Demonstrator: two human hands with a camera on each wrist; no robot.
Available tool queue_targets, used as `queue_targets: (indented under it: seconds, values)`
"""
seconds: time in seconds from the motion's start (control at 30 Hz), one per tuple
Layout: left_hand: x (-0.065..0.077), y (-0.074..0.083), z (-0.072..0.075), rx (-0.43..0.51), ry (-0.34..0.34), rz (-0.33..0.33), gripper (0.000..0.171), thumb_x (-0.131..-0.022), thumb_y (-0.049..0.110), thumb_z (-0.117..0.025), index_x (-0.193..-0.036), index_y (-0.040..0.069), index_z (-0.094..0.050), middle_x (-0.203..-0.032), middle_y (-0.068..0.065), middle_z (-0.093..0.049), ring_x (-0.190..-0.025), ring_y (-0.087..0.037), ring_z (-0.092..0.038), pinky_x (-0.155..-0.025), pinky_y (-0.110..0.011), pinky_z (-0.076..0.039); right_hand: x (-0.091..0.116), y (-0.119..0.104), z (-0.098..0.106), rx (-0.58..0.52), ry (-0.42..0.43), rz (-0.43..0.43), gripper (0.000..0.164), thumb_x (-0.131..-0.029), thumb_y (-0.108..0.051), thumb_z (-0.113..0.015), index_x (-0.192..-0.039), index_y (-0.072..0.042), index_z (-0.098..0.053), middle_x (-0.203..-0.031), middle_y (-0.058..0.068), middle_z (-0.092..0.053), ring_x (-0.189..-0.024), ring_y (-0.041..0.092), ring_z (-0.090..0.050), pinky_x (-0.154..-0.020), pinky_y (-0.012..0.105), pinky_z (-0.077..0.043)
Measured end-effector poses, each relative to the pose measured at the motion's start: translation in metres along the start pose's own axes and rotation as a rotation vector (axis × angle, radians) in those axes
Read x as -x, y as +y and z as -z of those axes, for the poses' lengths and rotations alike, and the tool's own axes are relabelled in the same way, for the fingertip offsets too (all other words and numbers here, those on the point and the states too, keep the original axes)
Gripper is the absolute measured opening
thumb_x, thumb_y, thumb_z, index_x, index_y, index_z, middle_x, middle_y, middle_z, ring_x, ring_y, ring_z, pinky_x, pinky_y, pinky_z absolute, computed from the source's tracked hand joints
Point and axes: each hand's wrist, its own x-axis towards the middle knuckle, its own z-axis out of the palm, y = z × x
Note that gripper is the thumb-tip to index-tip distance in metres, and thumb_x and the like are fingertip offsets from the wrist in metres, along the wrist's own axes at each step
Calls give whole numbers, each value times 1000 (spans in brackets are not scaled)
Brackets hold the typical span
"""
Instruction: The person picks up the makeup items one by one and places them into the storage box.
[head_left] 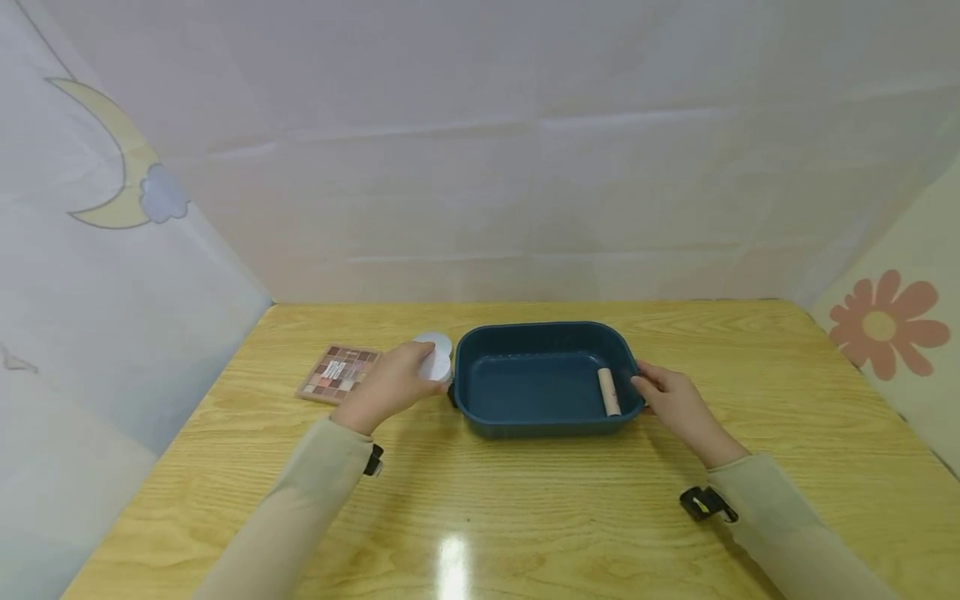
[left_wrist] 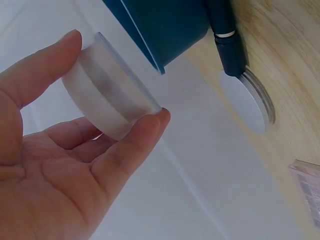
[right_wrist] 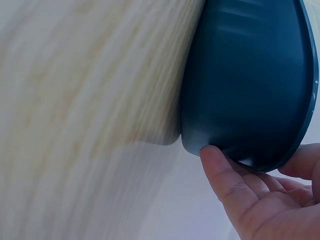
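My left hand holds a round white translucent tub between thumb and fingers, just left of a dark teal basin. A second round white disc-shaped piece lies on the table in the left wrist view, touching a black cylindrical tube beside the basin. My right hand grips the basin's right end, thumb at the rim and fingers against the outer wall. Inside the basin, a pale pink tube lies near the right end.
An eyeshadow palette lies on the wooden table, left of my left hand. Pale cloth walls stand behind the table and at both sides, with a moon print and a flower print.
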Motion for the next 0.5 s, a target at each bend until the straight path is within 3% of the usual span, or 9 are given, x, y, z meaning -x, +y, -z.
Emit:
queue_targets:
  seconds: [0.27,0.5]
  values:
    - [-3,12,2,22,-43,-3,60,-93,16,-73,-144,-6,-49,-139,-23,-57,-114,-34,-60,-94,-48,-51,0,-1,0,-2,0,-4,51,-110,-12,-38,-148,20,-25,-144,43,-38,-122,52,-53,-82,43,-59]
    - [-10,19,-1,31,-57,-56,50,-90,12,-75,-133,-6,-57,-124,-19,-64,-102,-30,-59,-88,-44,-52,-1,-1,0,-6,-3,-11,51,-110,-11,-38,-148,20,-25,-144,43,-37,-123,53,-52,-82,42,-59]
